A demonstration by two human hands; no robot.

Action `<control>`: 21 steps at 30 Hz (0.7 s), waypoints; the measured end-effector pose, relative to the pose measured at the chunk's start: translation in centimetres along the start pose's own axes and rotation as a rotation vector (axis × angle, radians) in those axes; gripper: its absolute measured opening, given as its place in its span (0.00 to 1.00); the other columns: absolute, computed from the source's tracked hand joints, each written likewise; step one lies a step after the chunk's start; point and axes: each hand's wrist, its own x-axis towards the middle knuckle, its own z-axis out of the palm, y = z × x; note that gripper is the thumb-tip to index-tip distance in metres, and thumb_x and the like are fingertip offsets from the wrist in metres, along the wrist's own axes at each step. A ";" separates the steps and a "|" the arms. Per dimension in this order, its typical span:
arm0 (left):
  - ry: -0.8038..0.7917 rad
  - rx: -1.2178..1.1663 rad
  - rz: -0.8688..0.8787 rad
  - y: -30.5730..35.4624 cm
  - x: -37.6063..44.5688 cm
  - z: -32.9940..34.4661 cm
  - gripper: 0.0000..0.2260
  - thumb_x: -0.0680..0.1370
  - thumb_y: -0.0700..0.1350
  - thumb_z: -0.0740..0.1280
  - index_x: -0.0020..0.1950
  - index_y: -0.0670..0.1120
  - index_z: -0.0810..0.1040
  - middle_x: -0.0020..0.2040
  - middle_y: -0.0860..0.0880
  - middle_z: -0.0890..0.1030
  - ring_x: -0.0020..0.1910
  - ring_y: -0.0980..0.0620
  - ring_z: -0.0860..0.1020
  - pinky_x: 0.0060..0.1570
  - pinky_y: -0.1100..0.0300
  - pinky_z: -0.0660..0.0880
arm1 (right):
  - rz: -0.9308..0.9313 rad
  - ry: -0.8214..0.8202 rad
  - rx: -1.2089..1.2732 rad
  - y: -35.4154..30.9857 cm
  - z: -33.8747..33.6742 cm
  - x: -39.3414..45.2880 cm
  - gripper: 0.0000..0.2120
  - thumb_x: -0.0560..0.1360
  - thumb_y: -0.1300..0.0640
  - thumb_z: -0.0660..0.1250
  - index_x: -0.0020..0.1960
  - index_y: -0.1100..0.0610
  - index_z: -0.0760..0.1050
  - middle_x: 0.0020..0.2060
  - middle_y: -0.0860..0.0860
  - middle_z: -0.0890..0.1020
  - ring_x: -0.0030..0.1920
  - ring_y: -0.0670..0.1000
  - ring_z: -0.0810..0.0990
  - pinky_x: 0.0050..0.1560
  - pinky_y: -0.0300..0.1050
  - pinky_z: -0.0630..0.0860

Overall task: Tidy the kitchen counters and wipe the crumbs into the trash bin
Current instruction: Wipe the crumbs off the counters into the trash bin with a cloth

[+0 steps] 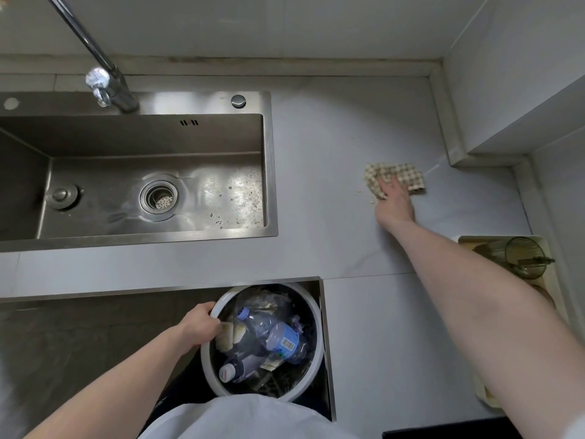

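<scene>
A beige checked cloth lies on the grey counter at the far right, near the wall corner. My right hand presses flat on it with straight fingers. A few crumbs lie just left of the cloth. Below the counter's front edge stands a round white trash bin, holding plastic bottles and scraps. My left hand grips the bin's left rim, fingers curled over the edge.
A steel sink with faucet fills the left side; crumbs speckle its basin. A cream tray with a green glass jar sits at the right edge. Walls close the counter at back and right.
</scene>
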 end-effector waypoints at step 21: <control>0.017 0.010 0.014 -0.1 -0.8 -0.1 0.16 0.73 0.39 0.66 0.58 0.50 0.79 0.49 0.46 0.84 0.48 0.46 0.82 0.48 0.51 0.81 | -0.622 -0.502 0.081 -2.1 11.7 -26.7 0.30 0.74 0.70 0.61 0.69 0.44 0.76 0.70 0.38 0.75 0.72 0.44 0.72 0.75 0.41 0.66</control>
